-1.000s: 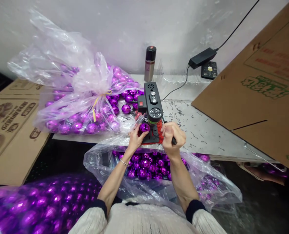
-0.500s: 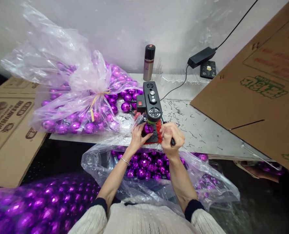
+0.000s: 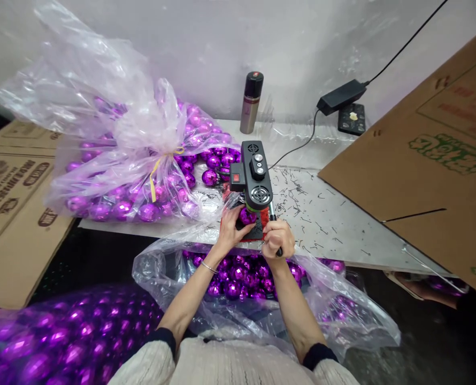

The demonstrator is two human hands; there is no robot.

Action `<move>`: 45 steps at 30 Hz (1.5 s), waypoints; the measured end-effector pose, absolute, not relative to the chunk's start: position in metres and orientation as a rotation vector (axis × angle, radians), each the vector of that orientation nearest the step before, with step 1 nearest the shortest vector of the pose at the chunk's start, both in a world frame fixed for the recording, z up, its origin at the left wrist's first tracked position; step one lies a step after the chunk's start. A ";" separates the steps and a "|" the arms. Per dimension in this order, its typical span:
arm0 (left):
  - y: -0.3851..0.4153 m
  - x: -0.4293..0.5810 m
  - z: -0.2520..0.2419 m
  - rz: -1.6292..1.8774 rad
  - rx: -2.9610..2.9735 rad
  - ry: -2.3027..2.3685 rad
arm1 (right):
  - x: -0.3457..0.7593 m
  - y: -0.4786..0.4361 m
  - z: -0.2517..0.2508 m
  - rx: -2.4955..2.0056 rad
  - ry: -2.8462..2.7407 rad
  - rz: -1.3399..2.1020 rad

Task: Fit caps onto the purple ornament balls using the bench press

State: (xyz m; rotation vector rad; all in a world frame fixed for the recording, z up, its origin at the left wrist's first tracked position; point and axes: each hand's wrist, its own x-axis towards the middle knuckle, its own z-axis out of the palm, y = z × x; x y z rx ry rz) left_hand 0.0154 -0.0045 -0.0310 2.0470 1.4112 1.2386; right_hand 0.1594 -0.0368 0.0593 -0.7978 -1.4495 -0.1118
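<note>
Lever lower, axis toward person

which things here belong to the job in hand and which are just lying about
In use:
purple ball, in the left hand
black machine, its handle in the right hand
probably the open bag of more balls

Seemingly just lying about:
black-capped can
flat black case
cardboard box at far right
</note>
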 end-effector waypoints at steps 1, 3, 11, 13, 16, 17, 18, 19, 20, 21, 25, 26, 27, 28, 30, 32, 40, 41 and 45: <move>-0.005 0.016 -0.031 1.226 2.043 1.418 | 0.159 -0.036 0.055 -0.800 -1.435 -0.108; -0.005 0.016 -0.032 1.216 2.040 1.419 | 0.157 -0.036 0.050 -0.804 -1.409 -0.089; -0.004 0.015 -0.034 1.227 2.028 1.410 | 0.156 -0.034 0.038 -0.744 -1.371 -0.001; -0.004 0.015 -0.034 1.235 2.034 1.403 | 0.156 -0.033 0.036 -0.763 -1.370 -0.023; -0.003 0.015 -0.034 1.262 2.040 1.383 | 0.156 -0.033 0.034 -0.772 -1.382 -0.057; -0.003 0.015 -0.035 1.269 2.040 1.377 | 0.157 -0.033 0.033 -0.765 -1.402 -0.064; -0.002 0.015 -0.034 1.272 2.039 1.372 | 0.157 -0.033 0.033 -0.756 -1.424 -0.068; -0.001 0.015 -0.034 1.273 2.039 1.370 | 0.157 -0.033 0.034 -0.748 -1.441 -0.069; 0.000 0.015 -0.034 1.275 2.037 1.367 | 0.156 -0.033 0.037 -0.745 -1.446 -0.068; 0.002 0.015 -0.033 1.279 2.036 1.365 | 0.156 -0.034 0.041 -0.751 -1.439 -0.061; -0.004 0.014 -0.031 1.302 2.035 1.335 | 0.156 -0.036 0.075 -0.848 -1.364 -0.012; -0.011 0.012 -0.031 1.308 2.044 1.328 | 0.156 -0.037 0.085 -0.874 -1.358 0.009; -0.022 0.010 -0.031 1.311 2.063 1.322 | 0.156 -0.038 0.094 -0.896 -1.359 0.033; -0.035 0.008 -0.032 1.311 2.094 1.317 | 0.157 -0.039 0.101 -0.904 -1.366 0.049; -0.063 0.001 -0.032 1.283 2.190 1.297 | 0.159 -0.040 0.108 -0.893 -1.391 0.060; -0.083 -0.007 -0.029 1.238 2.270 1.267 | 0.160 -0.040 0.107 -0.866 -1.414 0.046; 0.057 -0.044 0.030 1.410 1.808 1.814 | 0.157 -0.040 0.096 -0.833 -1.394 0.009; 0.080 -0.047 0.038 1.334 1.670 1.917 | 0.157 -0.040 0.096 -0.839 -1.399 0.011; 0.128 -0.051 0.053 0.902 1.390 2.126 | 0.158 -0.041 0.096 -0.840 -1.419 0.008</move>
